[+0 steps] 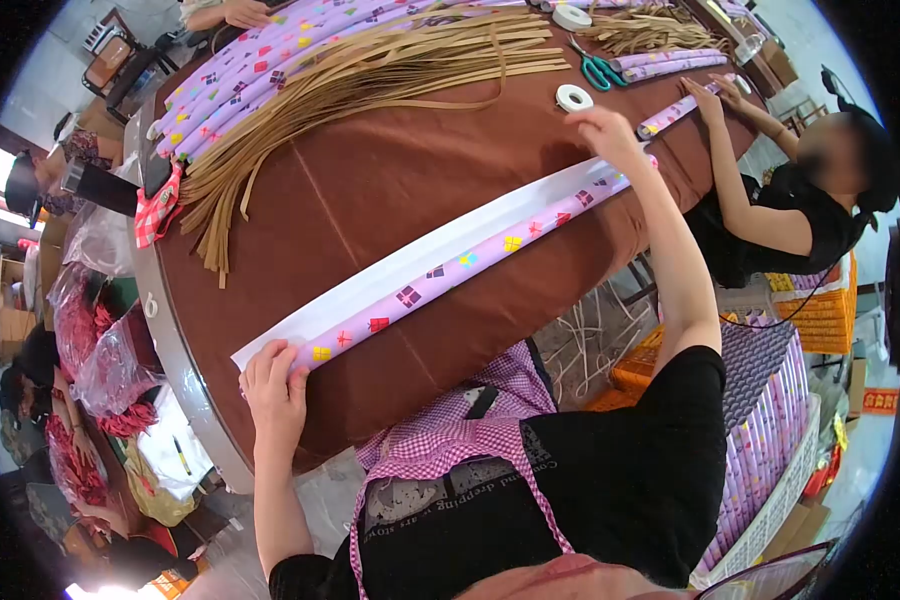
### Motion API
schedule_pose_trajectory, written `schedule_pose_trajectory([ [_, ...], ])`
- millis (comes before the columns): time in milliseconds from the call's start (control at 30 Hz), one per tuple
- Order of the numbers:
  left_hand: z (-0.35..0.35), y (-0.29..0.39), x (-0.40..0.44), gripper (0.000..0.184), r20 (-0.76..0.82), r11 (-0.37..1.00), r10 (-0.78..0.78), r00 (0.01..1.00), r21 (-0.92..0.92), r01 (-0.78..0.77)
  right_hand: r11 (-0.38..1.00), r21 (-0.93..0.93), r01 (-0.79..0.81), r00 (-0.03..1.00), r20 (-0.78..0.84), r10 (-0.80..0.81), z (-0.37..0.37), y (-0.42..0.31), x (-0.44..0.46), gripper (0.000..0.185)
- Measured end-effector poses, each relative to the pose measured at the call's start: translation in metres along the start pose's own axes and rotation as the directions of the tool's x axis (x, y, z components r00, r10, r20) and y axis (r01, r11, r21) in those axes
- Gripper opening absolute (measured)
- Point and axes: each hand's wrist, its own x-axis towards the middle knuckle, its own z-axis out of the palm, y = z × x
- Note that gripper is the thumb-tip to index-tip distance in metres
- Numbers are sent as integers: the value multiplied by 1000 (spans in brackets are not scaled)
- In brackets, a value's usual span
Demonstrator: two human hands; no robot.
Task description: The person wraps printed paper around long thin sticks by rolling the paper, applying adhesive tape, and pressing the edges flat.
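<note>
A partly rolled sheet of lilac wrapping paper (pixel 467 259), printed with colourful gift boxes, lies across the brown-covered table in front of me. Its white underside (pixel 420 243) shows as a strip along the far edge. My left hand (pixel 273 388) is closed around the roll's left end, thumb on top. Over the right end of the white strip, my right hand (pixel 606 137) has its fingers pinched together; what they hold, if anything, is too small to make out. Just beyond those fingers lies a white roll of tape (pixel 573 98).
Brown flat strips (pixel 370 80) lie in a long bundle beside stacked paper rolls (pixel 220 95). Teal-handled scissors (pixel 600 72) and another tape roll (pixel 571 17) sit farther back. At the right, a co-worker's hands (pixel 708 100) handle a roll. Finished rolls (pixel 760 470) fill a crate at lower right.
</note>
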Motion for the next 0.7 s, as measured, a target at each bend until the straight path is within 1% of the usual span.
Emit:
schedule_pose_trajectory([
  [33,0,0,0,27,0,1000,-1,1000,0,1,996,-88,11,993,-116,-21,-4,11,10,22],
  [67,0,0,0,27,5,1000,-4,1000,0,4,993,-115,-23,985,-171,3,-3,32,22,27],
  [100,0,0,0,27,10,1000,-7,1000,2,7,993,-114,-22,985,-171,2,-5,44,31,27],
  [167,1,-1,0,28,1,1000,-5,1000,0,5,914,-404,-46,999,-45,30,-7,55,43,32],
  [200,1,-1,-1,28,-8,1000,-2,1000,-2,2,893,-446,-62,998,-25,57,-6,57,43,34],
  [233,1,0,0,28,-10,1000,-4,1000,1,4,894,-444,-60,998,-25,54,-4,59,45,34],
  [300,0,0,0,28,-2,1000,-16,1000,-14,16,886,-463,-15,998,-64,-16,0,64,49,36],
  [333,0,-1,0,28,-2,1000,-17,1000,-13,17,886,-463,-15,998,-63,-16,1,66,50,36],
  [400,1,-1,0,28,-1,1000,-11,1000,-2,11,865,-493,-95,995,-62,74,-2,53,49,35],
  [433,1,-1,0,28,0,1000,-12,1000,-3,12,864,-494,-95,995,-62,74,-2,60,52,35],
  [500,0,0,0,28,1,1000,-13,1000,0,13,915,-404,-14,997,-75,-18,-2,63,62,35],
  [533,1,-1,0,28,-6,1000,-16,1000,0,16,914,-405,-7,997,-75,-26,-2,64,63,35],
  [567,1,-1,0,28,-5,1000,-12,1000,1,12,991,-131,-17,999,-36,13,-3,26,58,34],
  [600,2,-1,0,28,-7,1000,-12,1000,3,12,987,153,-37,999,17,35,-4,-13,53,34],
  [633,2,-1,-2,28,-18,1000,-25,1000,8,25,944,311,-110,989,127,73,-3,-41,49,36],
  [667,2,0,-2,29,-6,1000,-28,1000,6,28,912,405,-60,984,175,-13,0,-73,44,40],
  [700,1,1,-1,29,0,1000,-29,1000,6,29,819,563,-111,969,244,-37,19,-73,49,44],
])
